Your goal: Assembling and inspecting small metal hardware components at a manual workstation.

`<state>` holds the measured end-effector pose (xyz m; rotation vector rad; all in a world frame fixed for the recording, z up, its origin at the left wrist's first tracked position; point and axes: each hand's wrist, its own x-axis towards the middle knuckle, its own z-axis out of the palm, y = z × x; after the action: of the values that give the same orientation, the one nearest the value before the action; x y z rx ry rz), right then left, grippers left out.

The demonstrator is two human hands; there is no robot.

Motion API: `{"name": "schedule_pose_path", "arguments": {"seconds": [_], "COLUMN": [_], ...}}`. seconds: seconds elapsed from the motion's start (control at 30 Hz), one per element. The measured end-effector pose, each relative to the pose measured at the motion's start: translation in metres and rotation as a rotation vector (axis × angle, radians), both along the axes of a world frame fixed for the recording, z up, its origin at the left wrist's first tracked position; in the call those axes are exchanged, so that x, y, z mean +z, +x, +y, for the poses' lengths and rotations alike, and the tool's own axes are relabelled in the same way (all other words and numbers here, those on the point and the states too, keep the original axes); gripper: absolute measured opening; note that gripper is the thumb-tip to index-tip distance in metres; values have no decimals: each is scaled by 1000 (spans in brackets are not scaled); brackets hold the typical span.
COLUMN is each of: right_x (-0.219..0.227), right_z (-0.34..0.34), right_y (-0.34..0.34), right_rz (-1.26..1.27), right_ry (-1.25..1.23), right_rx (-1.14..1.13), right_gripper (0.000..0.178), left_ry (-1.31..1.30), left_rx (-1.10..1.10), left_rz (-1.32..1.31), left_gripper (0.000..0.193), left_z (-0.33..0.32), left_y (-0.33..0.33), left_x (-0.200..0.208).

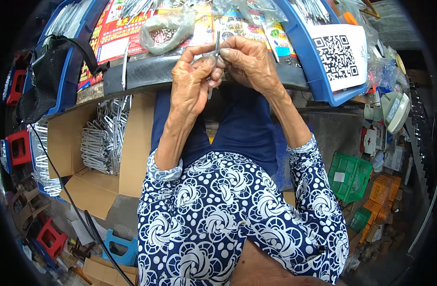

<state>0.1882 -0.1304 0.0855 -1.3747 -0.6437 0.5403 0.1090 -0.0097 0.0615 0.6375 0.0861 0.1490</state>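
Note:
Above the table's near edge, both my hands meet on a slim grey metal strip (217, 42), which stands almost lengthwise to my body. My left hand (194, 76) is closed round its middle, thumb and fingers pressed together. The fingertips of my right hand (249, 59) pinch the strip from the other side, near its upper part. Whether a small part sits between the fingertips is hidden. Just beyond my hands, a transparent plastic bag (182, 33) with small dark pieces lies on the table. A single metal strip (125, 66) rests across the table edge to the left.
Blue bins (75, 62) (318, 66) holding metal strips flank the table. At my lower left, a cardboard box (142, 143) contains many metal strips (101, 143). A black mesh bag (42, 86) hangs at the left bin. Green crates (349, 176) and stools (118, 248) stand on the floor.

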Motion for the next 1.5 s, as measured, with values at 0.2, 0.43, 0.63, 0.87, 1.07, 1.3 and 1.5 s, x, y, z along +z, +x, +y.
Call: {"name": "schedule_pose_path", "arguments": {"seconds": [0.2,0.43,0.63,0.87,1.07,1.3,1.5], "right_x": [-1,9,3,2,3,1,-3], "right_z": [3,-1,3,7,10,13,11], "right_y": [-4,-5,-5,-9,-10,-11,-4], "right_rz": [6,222,166,229,188,152,127], "right_ry": [-37,-68,-107,-54,-74,-56,-89], "right_rx": [-78,-65,-109,-123,-140,-156,-78], "right_gripper": [12,15,14,11,11,12,13], "left_ry": [60,195,239,230,167,249,355], "left_rx": [57,113,179,163,143,87,158], "left_rz": [20,60,62,39,62,133,146], "left_gripper": [25,21,22,25,22,18,23], "left_z": [-3,-7,-12,-10,-7,-9,-12], "left_y": [1,1,3,3,4,2,3], "left_x": [-4,1,5,4,1,5,-1]}}
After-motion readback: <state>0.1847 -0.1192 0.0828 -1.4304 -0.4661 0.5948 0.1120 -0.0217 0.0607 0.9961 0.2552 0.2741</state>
